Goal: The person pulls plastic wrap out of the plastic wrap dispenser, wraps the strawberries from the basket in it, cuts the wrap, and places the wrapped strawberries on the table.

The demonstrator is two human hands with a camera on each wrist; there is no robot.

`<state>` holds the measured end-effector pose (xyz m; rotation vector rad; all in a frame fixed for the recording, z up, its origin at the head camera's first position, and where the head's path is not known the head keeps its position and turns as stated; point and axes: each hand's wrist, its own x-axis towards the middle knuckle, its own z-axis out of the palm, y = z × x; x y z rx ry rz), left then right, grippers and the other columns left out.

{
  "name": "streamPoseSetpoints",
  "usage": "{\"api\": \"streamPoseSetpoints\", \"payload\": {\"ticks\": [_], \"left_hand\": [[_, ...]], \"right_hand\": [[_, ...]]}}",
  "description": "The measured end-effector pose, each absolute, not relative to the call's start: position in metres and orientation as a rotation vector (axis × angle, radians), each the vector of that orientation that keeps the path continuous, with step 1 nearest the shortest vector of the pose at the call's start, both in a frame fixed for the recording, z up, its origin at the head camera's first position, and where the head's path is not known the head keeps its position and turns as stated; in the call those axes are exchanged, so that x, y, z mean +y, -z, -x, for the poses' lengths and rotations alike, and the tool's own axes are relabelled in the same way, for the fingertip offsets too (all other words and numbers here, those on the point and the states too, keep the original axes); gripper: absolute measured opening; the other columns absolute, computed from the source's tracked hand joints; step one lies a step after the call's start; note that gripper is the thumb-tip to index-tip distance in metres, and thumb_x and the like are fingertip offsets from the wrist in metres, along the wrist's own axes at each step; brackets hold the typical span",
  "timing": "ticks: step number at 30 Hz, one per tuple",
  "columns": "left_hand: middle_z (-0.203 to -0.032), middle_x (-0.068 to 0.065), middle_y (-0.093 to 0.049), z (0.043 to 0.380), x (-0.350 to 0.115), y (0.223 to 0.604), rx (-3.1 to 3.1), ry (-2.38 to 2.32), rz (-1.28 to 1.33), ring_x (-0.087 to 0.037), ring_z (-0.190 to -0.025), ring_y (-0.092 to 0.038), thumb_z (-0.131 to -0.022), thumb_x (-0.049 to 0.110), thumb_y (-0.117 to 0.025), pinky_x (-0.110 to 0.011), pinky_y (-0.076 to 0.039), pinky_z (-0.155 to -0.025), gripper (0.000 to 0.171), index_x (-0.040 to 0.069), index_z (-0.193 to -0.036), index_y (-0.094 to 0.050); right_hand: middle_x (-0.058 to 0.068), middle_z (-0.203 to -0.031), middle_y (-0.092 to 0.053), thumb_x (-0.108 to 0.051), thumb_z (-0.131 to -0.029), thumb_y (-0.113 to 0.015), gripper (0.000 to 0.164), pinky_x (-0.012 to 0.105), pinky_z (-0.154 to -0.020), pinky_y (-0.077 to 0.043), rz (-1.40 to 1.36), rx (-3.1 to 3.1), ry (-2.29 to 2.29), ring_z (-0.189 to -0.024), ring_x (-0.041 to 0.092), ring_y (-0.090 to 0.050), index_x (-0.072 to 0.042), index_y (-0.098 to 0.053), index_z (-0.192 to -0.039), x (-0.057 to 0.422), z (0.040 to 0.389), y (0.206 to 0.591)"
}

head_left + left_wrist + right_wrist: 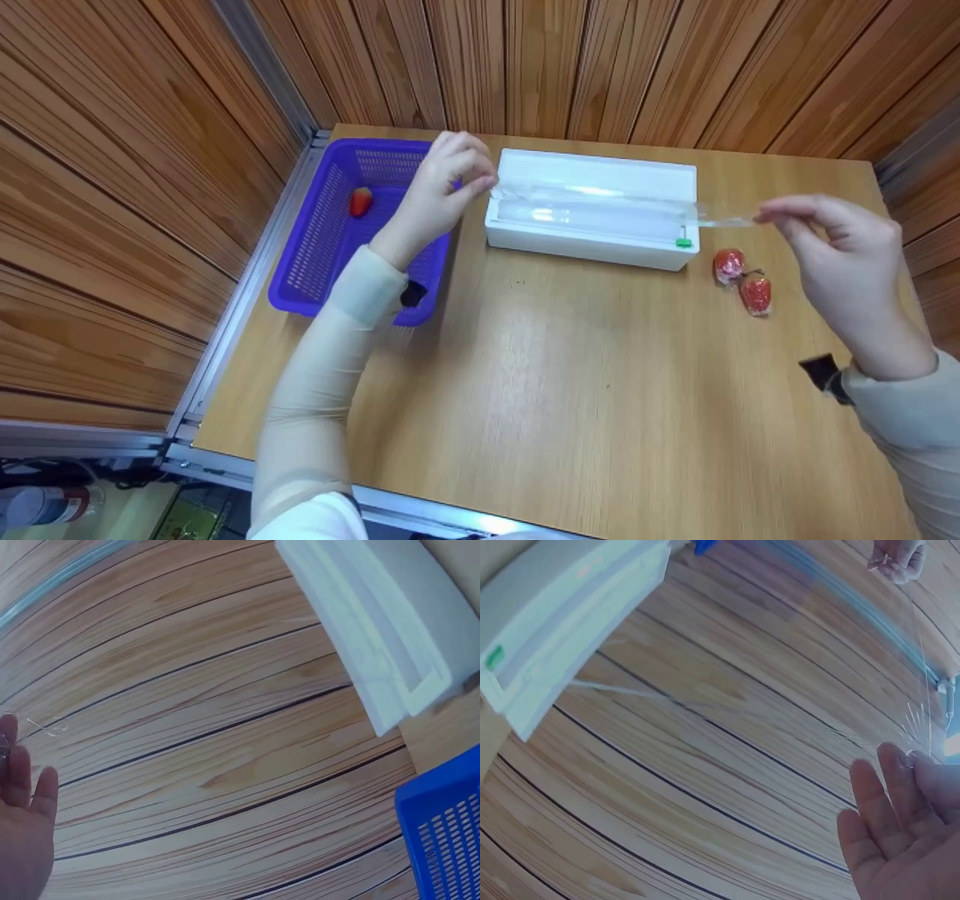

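Observation:
A sheet of clear cling film (724,223) is stretched between both hands above a white film dispenser (581,251) with a green cutter slider (683,242). My left hand (442,180) pinches one end at the dispenser's left side, close over the basket. Out to the right, my right hand (851,270) pinches the other end between thumb and forefinger, its edge drawn into a thin strand. From the right wrist, faint film strands lead from the right hand (900,817) up toward the left hand (900,559). Two red strawberries (728,266) in clear wrap lie near the right hand.
A purple plastic basket (289,296) stands at the left, with one unwrapped strawberry (361,202) inside, partly behind the left forearm. Wood-plank walls (540,67) rise behind and beside the table (570,390). A metal rail (225,315) borders its left edge.

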<state>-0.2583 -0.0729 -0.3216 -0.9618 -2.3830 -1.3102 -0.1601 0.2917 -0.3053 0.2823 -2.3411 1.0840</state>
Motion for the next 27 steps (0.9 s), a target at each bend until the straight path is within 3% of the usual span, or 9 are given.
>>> {"api": "streamPoseSetpoints", "payload": {"ticks": [4, 9, 14, 18, 27], "left_hand": [[-0.087, -0.003, -0.055, 0.246, -0.077, 0.33, -2.419, 1.384, 1.054, -0.011, -0.086, -0.047, -0.085, 0.015, -0.054, -0.024, -0.041, -0.078, 0.013, 0.004, -0.081, -0.059], [-0.078, -0.003, -0.052, 0.232, -0.082, 0.339, -2.483, 1.497, 1.086, -0.009, -0.074, -0.044, -0.087, 0.013, -0.051, -0.021, -0.04, -0.066, 0.013, 0.005, -0.081, -0.058], [-0.074, -0.002, -0.049, 0.222, -0.085, 0.349, -2.546, 1.58, 1.083, -0.011, -0.07, -0.043, -0.088, 0.013, -0.05, -0.02, -0.038, -0.062, 0.015, 0.004, -0.081, -0.059], [-0.072, 0.0, -0.048, 0.217, -0.088, 0.356, -2.631, 1.622, 1.096, -0.012, -0.068, -0.044, -0.087, 0.014, -0.051, -0.022, -0.038, -0.06, 0.015, 0.003, -0.079, -0.058], [-0.069, 0.0, -0.055, 0.208, -0.091, 0.376, -2.921, 1.468, 1.224, -0.009, -0.065, -0.047, -0.08, 0.008, -0.052, -0.023, -0.041, -0.059, 0.01, 0.006, -0.074, -0.06]], "right_hand": [[-0.018, -0.083, -0.065, 0.0, -0.08, -0.058, 0.012, 0.005, -0.057, -0.038, -0.327, -2.356, -1.137, -0.079, -0.007, -0.06, 0.0, -0.068, -0.086, 0.294, 0.146, 0.317], [-0.013, -0.085, -0.067, 0.005, -0.079, -0.056, 0.013, 0.011, -0.049, -0.033, -0.362, -2.371, -1.275, -0.076, -0.002, -0.061, 0.005, -0.066, -0.087, 0.294, 0.131, 0.329], [0.001, -0.085, -0.069, 0.014, -0.08, -0.049, 0.015, 0.009, -0.062, -0.046, -0.441, -2.3, -1.641, -0.078, 0.006, -0.063, 0.016, -0.06, -0.089, 0.296, 0.121, 0.343], [0.01, -0.086, -0.067, 0.015, -0.082, -0.044, 0.016, 0.013, -0.075, -0.049, -0.519, -2.259, -1.948, -0.08, 0.011, -0.064, 0.019, -0.055, -0.092, 0.298, 0.117, 0.355], [0.01, -0.091, -0.065, -0.004, -0.09, -0.043, 0.015, 0.014, -0.08, -0.047, -0.687, -2.796, -1.889, -0.086, 0.012, -0.063, 0.003, -0.054, -0.096, 0.299, 0.117, 0.387]]}}
